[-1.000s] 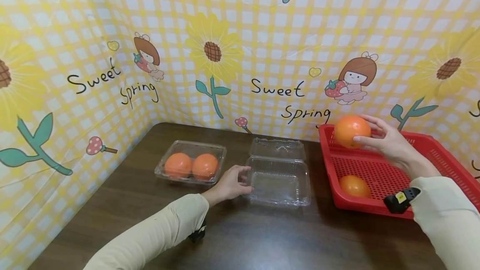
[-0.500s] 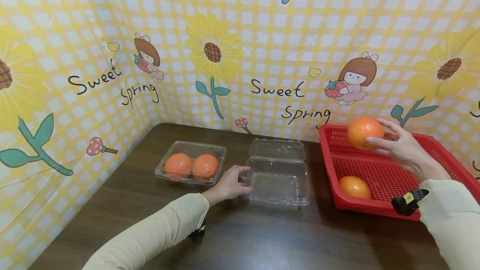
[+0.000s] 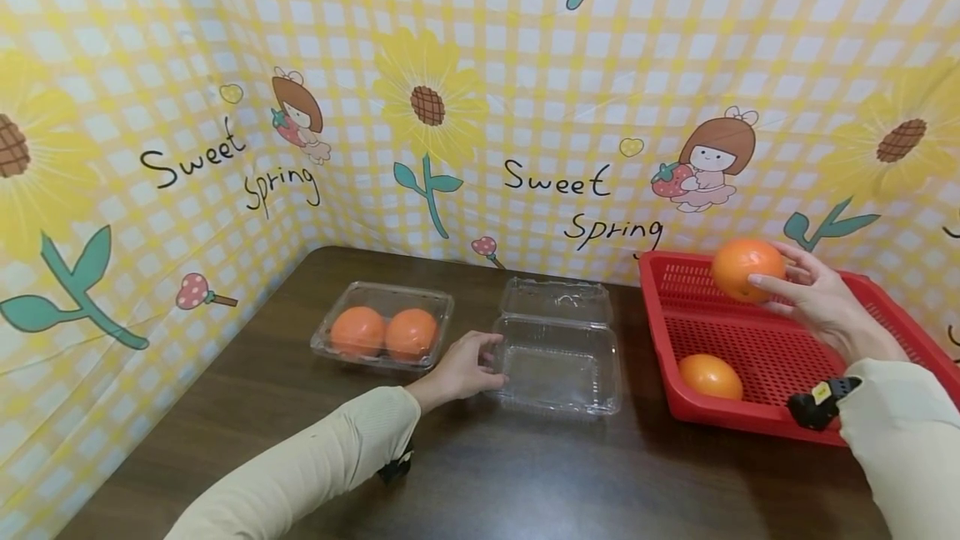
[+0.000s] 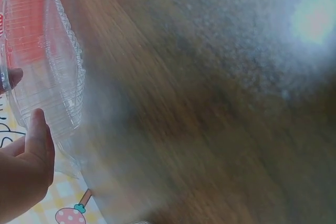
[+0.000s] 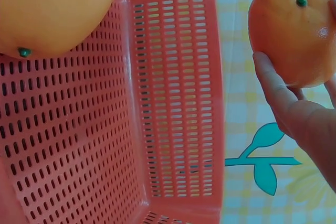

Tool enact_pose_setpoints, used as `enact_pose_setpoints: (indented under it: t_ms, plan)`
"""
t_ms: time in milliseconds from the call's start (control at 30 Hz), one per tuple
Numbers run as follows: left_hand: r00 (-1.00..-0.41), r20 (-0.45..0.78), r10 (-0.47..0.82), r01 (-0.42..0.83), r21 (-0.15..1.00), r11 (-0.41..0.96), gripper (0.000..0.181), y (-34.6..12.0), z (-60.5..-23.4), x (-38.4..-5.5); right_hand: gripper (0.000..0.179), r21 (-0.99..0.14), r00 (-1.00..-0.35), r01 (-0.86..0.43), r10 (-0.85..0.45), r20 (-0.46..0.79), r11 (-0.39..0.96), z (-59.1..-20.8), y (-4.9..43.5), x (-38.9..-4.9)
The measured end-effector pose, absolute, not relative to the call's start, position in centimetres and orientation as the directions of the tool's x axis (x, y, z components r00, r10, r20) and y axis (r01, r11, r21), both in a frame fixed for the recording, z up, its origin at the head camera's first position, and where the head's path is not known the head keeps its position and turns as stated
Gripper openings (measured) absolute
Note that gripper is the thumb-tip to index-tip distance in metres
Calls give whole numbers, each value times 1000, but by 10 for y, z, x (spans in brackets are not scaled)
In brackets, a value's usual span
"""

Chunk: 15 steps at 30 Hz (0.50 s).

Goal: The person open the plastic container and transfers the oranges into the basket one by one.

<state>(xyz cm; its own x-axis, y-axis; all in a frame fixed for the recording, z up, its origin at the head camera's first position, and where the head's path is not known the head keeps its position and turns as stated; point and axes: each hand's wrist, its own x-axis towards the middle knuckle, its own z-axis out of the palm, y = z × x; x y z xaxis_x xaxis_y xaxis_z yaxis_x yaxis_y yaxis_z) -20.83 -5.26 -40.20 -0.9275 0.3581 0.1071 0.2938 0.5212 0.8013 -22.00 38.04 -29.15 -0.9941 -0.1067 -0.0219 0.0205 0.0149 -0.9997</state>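
My right hand [image 3: 823,302] grips an orange [image 3: 748,271] with thumb and fingers and holds it up over the red basket [image 3: 667,390]. In the right wrist view, the green stem shows on that held orange [image 5: 294,32]. A second orange [image 3: 710,377] lies in the basket's near left corner. My left hand [image 3: 463,365] rests its thumb and fingertips at the left rim of an empty clear plastic box [image 3: 558,382], fingers relaxed and spread. The box's hinged lid [image 3: 557,301] lies back towards the wall. In the left wrist view, fingertips [image 4: 37,121] touch its side.
A closed clear plastic box [image 3: 427,300] with two oranges inside stands on the left of the dark wooden table [image 3: 480,473]. A yellow checked cloth [image 3: 510,107] with flowers hangs behind and along the left side.
My right hand has moved to the right over the basket with the orange, slowing in the last half second. My left hand and the open box have kept their places.
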Motion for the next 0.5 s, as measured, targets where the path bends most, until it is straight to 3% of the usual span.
enact_pose_setpoints:
  t_ms: [333, 500]
  plan:
    - [-924, 109, 366, 302, 796, 525, 59, -53, -404, -208, 56, -999, -995, 44, -91, -43, -9, -296, 386, -223]
    - [-924, 113, 365, 302, 799, 519, 59, -52, -404, -209, 78, -996, -994, 85, -64, -87, 28, -299, 390, -224]
